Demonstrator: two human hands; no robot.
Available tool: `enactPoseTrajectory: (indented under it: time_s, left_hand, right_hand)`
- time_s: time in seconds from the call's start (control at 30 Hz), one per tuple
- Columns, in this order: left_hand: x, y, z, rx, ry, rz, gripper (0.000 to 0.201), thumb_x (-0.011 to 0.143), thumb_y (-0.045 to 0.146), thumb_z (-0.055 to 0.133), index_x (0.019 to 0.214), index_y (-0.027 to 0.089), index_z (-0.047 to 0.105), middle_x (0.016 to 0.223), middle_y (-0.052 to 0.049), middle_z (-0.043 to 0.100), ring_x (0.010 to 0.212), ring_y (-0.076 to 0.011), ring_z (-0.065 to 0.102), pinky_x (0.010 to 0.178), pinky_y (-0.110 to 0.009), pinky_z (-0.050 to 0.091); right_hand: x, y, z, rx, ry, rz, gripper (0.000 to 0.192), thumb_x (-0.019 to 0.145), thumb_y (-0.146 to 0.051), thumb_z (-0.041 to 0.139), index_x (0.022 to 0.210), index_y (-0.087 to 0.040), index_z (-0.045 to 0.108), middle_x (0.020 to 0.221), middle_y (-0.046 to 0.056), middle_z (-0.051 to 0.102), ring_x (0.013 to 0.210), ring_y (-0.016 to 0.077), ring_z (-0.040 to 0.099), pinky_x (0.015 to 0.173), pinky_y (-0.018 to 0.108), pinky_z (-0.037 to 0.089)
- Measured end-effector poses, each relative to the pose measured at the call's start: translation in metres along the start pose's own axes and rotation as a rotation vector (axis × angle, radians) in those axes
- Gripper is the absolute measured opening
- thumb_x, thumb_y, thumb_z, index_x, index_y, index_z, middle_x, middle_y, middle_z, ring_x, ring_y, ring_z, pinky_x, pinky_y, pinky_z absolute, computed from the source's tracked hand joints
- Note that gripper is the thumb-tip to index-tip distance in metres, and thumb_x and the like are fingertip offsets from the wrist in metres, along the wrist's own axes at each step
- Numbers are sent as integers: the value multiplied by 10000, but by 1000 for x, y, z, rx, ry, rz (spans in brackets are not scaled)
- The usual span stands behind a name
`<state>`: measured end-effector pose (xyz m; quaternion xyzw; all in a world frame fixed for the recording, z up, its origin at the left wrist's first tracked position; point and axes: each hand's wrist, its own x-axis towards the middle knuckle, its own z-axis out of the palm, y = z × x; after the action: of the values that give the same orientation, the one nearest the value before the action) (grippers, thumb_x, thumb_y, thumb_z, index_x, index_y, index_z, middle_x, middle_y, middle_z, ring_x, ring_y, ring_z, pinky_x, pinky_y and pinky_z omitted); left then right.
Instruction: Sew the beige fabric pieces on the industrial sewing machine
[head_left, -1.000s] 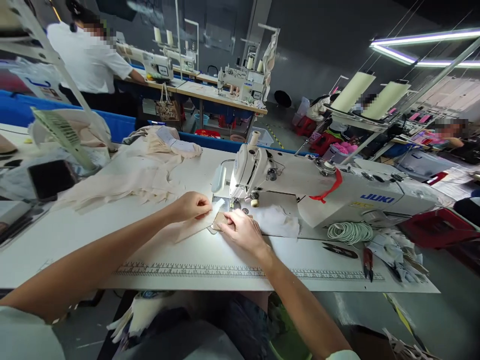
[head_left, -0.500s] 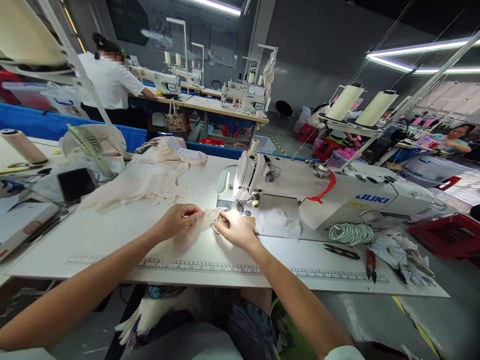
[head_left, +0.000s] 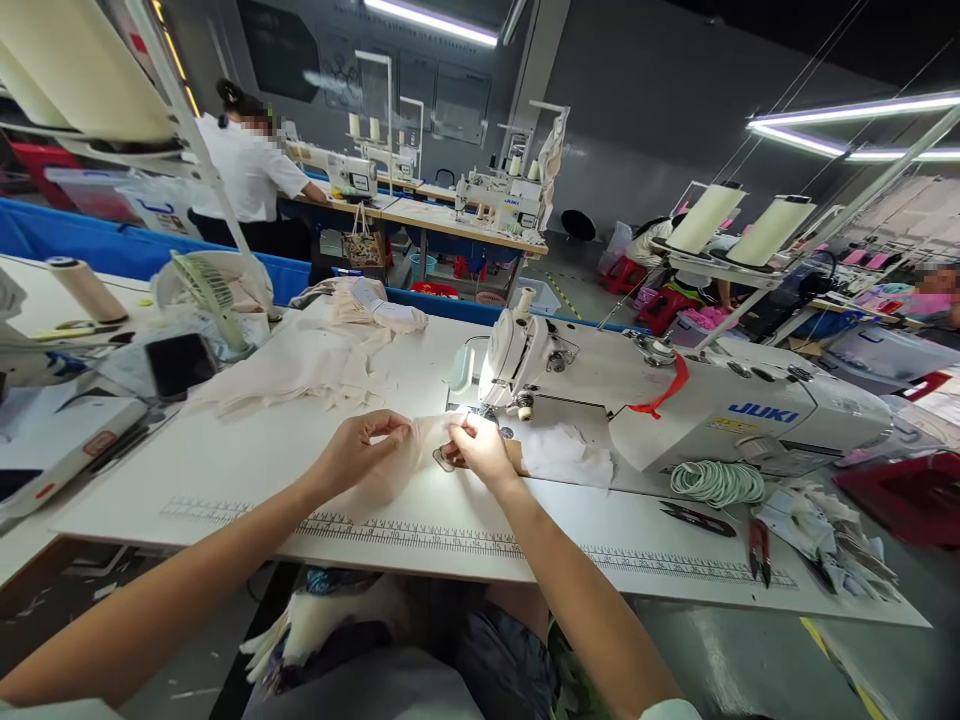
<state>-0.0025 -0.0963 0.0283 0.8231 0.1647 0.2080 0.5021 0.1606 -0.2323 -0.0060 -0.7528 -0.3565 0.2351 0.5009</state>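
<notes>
Between my hands stretches a sheer, pale beige piece of fabric (head_left: 414, 455), just in front of the sewing machine's needle area. My left hand (head_left: 358, 450) is closed, pinching the left part of the fabric between thumb and fingertips. My right hand (head_left: 481, 450) pinches its other side, close to the presser foot. A small dark-edged loop (head_left: 442, 459) sticks out under my right fingers; what it belongs to is hidden. The white sewing machine (head_left: 592, 375) stands to the right with its lamp lit. White fabric (head_left: 566, 455) lies by its bed, right of my right hand.
A stack of pale cut pieces (head_left: 300, 365) spreads at the back left. A phone (head_left: 180, 365) and a small green fan (head_left: 210, 300) are farther left. Thread snips (head_left: 759, 550), dark snips (head_left: 697, 517), coiled green cord (head_left: 718, 483) and scraps (head_left: 832, 530) lie right. A co-worker (head_left: 247, 170) sits beyond.
The fabric between my hands is lifted and opened out more, its upper edge raised. My right hand's fingers have shifted slightly upward. The whole view has shifted a little.
</notes>
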Motion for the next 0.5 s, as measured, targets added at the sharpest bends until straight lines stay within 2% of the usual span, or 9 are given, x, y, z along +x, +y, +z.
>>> enactPoseTrajectory:
  time_s: [0.1,0.17,0.23,0.33,0.43,0.5]
  left_hand:
    - [-5,-7,-14,-67,39,-152,368,845,565,469,730,217,500,579,41,479,496,-126,438,476,-236,350]
    - [-8,-16,-24,55,8,-201,344,864,539,431,730,225,472,545,53,433,467,-127,394,457,-237,313]
    - [-7,-24,-34,277,-46,-159,284,881,454,410,739,220,486,554,33,492,500,-146,447,498,-249,336]
    - [2,-34,-47,633,-83,-77,213,891,336,402,757,211,510,641,-19,627,578,-179,541,562,-272,362]
    - [20,-32,-56,930,-123,-78,192,906,306,448,790,202,559,716,-54,688,648,-215,603,581,-285,367]
    - [34,-28,-59,1034,-139,-23,150,902,273,483,850,201,604,854,-79,724,824,-257,655,625,-292,408]
  right_hand:
    - [-8,1,-12,41,-66,12,235,859,-420,509,814,-211,604,665,5,663,605,172,646,577,291,539]
    - [-14,2,-23,-53,-90,-53,192,855,-368,539,845,-203,636,709,5,684,635,166,647,602,280,522]
    - [-19,4,-30,-280,-72,-171,136,872,-283,536,846,-210,648,740,-4,690,678,160,645,653,275,502]
    - [-20,10,-31,-643,3,-327,160,921,-198,501,835,-216,635,819,21,689,747,174,638,685,285,466]
    - [-20,18,-28,-846,97,-410,199,976,-197,464,868,-209,630,910,83,660,748,205,606,626,315,425]
    - [-21,23,-28,-945,158,-459,229,992,-183,432,882,-209,631,910,99,637,712,207,575,585,324,400]
